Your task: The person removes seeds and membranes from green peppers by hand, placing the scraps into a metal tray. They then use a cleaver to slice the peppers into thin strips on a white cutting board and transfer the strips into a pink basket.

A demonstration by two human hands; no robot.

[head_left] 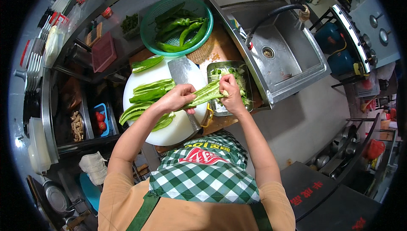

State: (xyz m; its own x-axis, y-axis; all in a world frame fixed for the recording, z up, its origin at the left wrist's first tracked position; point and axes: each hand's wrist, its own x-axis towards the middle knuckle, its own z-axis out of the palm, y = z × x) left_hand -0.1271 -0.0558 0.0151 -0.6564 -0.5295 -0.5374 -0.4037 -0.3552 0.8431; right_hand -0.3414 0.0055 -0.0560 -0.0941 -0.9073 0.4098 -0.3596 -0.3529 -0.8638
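Observation:
My left hand (179, 97) and my right hand (230, 94) both grip an opened green pepper (206, 95), its pale inside showing. The right fingers are closed at its far end, over the edge of a metal tray (252, 87) with pale pepper cores and seeds (241, 78). Under my left hand is a round white cutting board (180, 134). Split green peppers (148, 92) lie on its left side, and another pepper piece (147, 63) lies near its top. A cleaver (181, 70) rests flat on the board, partly covered by my left hand.
Beyond the board stands a green colander (144, 34) of whole green peppers (180, 27). A steel sink (292, 55) with a black hose (271, 15) is at the right. Ginger (77, 126) and a blue basket (107, 121) of tomatoes sit at the left.

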